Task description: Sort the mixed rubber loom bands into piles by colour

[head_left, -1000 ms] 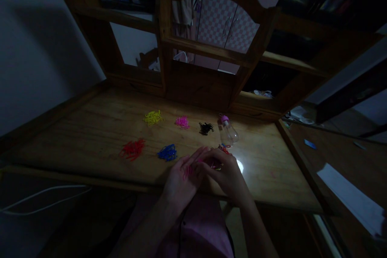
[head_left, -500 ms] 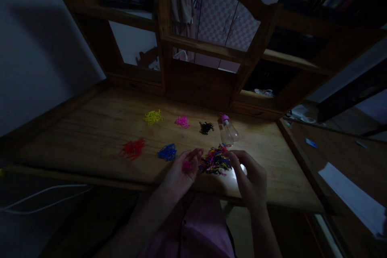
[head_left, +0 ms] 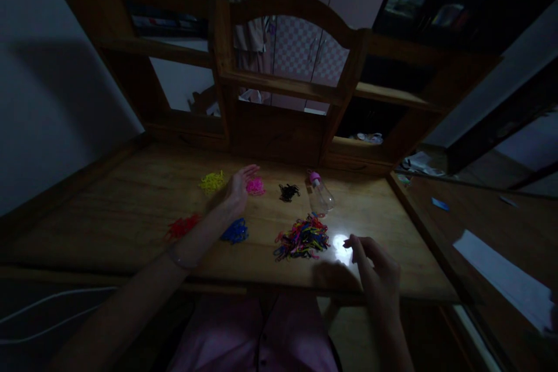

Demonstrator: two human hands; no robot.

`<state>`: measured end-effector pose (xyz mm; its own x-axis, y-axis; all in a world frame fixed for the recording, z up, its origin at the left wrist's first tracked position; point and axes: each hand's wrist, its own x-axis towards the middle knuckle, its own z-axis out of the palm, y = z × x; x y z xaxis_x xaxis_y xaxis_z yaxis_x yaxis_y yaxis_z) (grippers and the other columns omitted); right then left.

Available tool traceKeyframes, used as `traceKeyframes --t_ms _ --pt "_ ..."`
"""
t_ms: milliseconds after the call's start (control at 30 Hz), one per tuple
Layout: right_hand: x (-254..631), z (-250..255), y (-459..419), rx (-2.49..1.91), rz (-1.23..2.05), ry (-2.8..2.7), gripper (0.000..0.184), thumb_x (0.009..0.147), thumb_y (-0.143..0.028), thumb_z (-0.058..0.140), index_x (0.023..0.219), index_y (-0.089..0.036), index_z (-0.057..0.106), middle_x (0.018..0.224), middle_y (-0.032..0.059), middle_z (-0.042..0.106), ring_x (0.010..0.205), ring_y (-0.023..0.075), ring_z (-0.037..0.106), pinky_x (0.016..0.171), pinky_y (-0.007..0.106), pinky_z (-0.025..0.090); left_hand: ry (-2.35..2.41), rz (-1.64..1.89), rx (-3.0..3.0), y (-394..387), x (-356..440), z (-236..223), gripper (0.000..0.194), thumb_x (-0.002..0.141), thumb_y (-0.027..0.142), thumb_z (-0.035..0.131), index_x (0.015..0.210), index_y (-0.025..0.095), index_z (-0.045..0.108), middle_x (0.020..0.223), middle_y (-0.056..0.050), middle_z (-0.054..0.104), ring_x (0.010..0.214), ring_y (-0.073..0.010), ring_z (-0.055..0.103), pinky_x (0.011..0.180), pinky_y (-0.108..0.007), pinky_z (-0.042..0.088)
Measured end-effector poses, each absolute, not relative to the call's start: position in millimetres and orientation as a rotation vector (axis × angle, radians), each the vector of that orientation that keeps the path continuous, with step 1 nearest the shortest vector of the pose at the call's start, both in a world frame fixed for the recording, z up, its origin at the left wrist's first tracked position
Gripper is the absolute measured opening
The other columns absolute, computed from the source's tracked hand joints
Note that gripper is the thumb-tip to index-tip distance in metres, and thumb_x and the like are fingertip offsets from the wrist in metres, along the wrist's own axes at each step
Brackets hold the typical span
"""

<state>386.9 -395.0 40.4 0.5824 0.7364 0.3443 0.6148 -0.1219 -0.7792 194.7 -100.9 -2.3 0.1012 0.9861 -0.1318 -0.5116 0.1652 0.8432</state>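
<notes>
My left hand point(head_left: 238, 187) reaches across the table with its fingers stretched out, at the left edge of a pile of pink rubber bands point(head_left: 256, 186). Its palm side is turned partly away, so I cannot see whether any bands touch it. My right hand point(head_left: 375, 261) hovers at the right with thumb and fingertips pinched; anything between them is too small to tell. Left of it lies a heap of mixed-colour rubber bands point(head_left: 303, 238). Blue bands point(head_left: 235, 231) and red bands point(head_left: 183, 226) lie by my left forearm, yellow bands point(head_left: 211, 181) and black bands point(head_left: 289, 192) farther back.
A clear bulb-shaped bottle point(head_left: 321, 196) with a pink cap lies behind the mixed heap. The wooden table point(head_left: 131, 209) meets a shelf unit point(head_left: 279, 133) at the back. White paper point(head_left: 501, 279) rests on the surface at the right.
My left hand, which cupped pink bands near the mixed heap, has moved forward and left to the pink pile. My right hand has drawn back right from the mixed heap. The view has shifted.
</notes>
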Motion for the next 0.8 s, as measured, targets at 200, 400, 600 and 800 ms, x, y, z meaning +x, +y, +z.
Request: traceKeyframes --t_ms 200,400,600,800 --pt "408 23 -395 -1.846 0.12 -0.985 0.023 0.089 -0.04 0.057 0.088 -0.019 0.067 0.077 0.0032 0.068 0.067 0.0167 0.062 0.061 0.026 0.045 0.773 1.267 0.946 -122 192 13 0.023 0.079 0.017 0.051 0.091 0.014 0.071 0.106 -0.009 0.07 0.112 -0.0208 0.058 0.101 -0.033 0.038" --pt "420 8 -376 -1.87 0.339 -1.142 0.024 0.088 -0.038 0.056 0.096 -0.019 0.068 0.09 0.0061 0.07 0.071 0.018 0.064 0.06 0.028 0.049 0.722 1.017 1.329 -199 196 36 0.017 0.083 0.019 0.057 0.088 0.018 0.074 0.094 -0.007 0.071 0.094 -0.0199 0.062 0.088 -0.026 0.044" --pt "413 6 -342 -1.859 0.296 -1.33 0.023 0.088 -0.036 0.056 0.096 -0.018 0.069 0.093 0.0073 0.069 0.072 0.0169 0.063 0.063 0.028 0.049 0.721 0.752 1.35 -274 201 16 0.021 0.089 0.03 0.053 0.093 0.018 0.07 0.069 -0.002 0.061 0.066 -0.0146 0.054 0.062 -0.021 0.041" --pt "412 -8 -318 -1.966 0.296 -1.429 0.016 0.079 -0.031 0.067 0.089 -0.019 0.067 0.089 0.0056 0.068 0.074 0.0173 0.063 0.066 0.027 0.047 0.784 0.805 1.249 -287 194 -9 0.027 0.092 0.037 0.048 0.097 0.017 0.065 0.068 0.0 0.056 0.063 -0.0128 0.05 0.058 -0.021 0.037"
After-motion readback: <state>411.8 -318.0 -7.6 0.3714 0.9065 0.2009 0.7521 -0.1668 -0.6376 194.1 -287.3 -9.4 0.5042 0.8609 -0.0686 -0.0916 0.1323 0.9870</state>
